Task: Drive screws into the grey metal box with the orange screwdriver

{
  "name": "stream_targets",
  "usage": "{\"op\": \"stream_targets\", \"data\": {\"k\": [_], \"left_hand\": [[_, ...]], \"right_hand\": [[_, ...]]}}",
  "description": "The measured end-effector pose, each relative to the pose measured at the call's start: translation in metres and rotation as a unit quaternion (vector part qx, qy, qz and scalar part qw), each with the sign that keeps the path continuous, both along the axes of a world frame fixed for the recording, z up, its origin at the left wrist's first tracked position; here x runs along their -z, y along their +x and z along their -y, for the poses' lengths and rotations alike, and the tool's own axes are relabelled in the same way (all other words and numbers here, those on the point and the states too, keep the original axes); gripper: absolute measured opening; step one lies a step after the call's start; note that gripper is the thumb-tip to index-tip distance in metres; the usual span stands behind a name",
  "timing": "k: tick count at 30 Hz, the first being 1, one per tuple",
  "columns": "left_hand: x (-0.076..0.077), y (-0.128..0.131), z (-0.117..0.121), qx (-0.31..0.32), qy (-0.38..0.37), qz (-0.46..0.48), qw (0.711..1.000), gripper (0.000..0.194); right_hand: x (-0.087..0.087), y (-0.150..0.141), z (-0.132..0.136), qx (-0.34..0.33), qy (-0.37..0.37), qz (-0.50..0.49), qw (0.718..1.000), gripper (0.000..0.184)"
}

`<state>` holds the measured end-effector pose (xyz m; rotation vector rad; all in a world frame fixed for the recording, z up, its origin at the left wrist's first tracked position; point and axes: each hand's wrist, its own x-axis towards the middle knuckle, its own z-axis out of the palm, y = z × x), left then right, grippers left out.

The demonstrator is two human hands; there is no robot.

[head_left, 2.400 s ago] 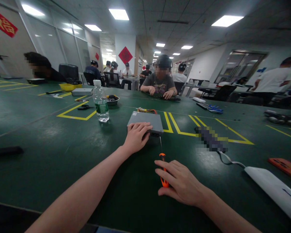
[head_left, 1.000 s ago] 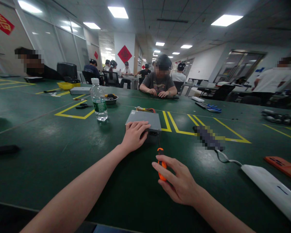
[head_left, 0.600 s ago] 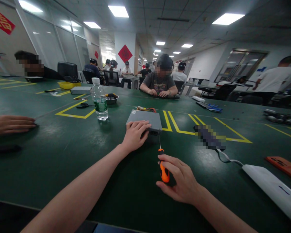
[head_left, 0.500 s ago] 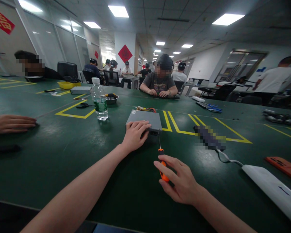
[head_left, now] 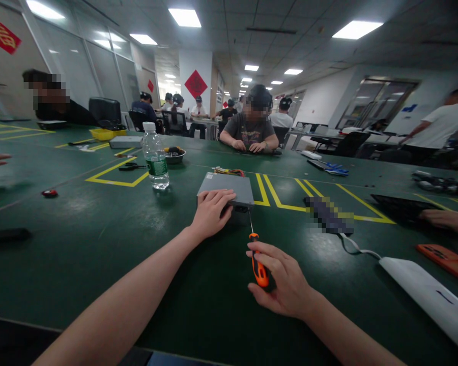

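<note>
A grey metal computer power supply [head_left: 234,186] lies on the green table, with a bundle of coloured wires [head_left: 229,172] at its far side. My left hand [head_left: 215,211] grips its near left part, fingers over the top and thumb at the near side. An orange and black screwdriver [head_left: 260,269] points away from me. Its thin shaft meets the near face close to the right corner; whether the tip sits in a screw I cannot tell. My right hand [head_left: 280,278] holds the handle loosely from the right, fingers over it and thumb below.
A water bottle [head_left: 157,165] stands left of the power supply, before a metal bowl [head_left: 174,155]. To the right lie a blurred dark device [head_left: 328,215], a white power strip [head_left: 423,295] and an orange phone [head_left: 446,262]. Another person's hand [head_left: 448,221] touches a black flat object [head_left: 404,207].
My right fingers have shifted on the screwdriver, and its handle shows turned. My left hand stays put. A neighbour's hand at left drew back, uncovering a small red item; another hand appeared at right.
</note>
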<state>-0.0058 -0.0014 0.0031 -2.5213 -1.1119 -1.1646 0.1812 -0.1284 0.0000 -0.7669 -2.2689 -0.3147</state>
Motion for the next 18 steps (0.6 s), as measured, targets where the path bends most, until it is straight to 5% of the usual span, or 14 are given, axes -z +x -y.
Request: {"op": "stream_targets", "data": {"k": [5, 11, 18], "left_hand": [[0.0000, 0.0003, 0.0003, -0.002, 0.003, 0.000, 1.000, 0.030], [-0.0008, 0.0004, 0.0008, -0.001, 0.001, 0.002, 1.000, 0.029], [-0.0007, 0.0005, 0.0006, -0.005, -0.003, -0.004, 1.000, 0.030]], "right_hand": [[-0.0054, -0.0013, 0.0040, 0.012, 0.036, 0.067, 0.997, 0.032], [-0.0007, 0.0007, 0.0015, 0.019, 0.065, 0.011, 0.998, 0.031], [0.0001, -0.0015, 0.0021, 0.000, 0.030, 0.020, 0.999, 0.033]]}}
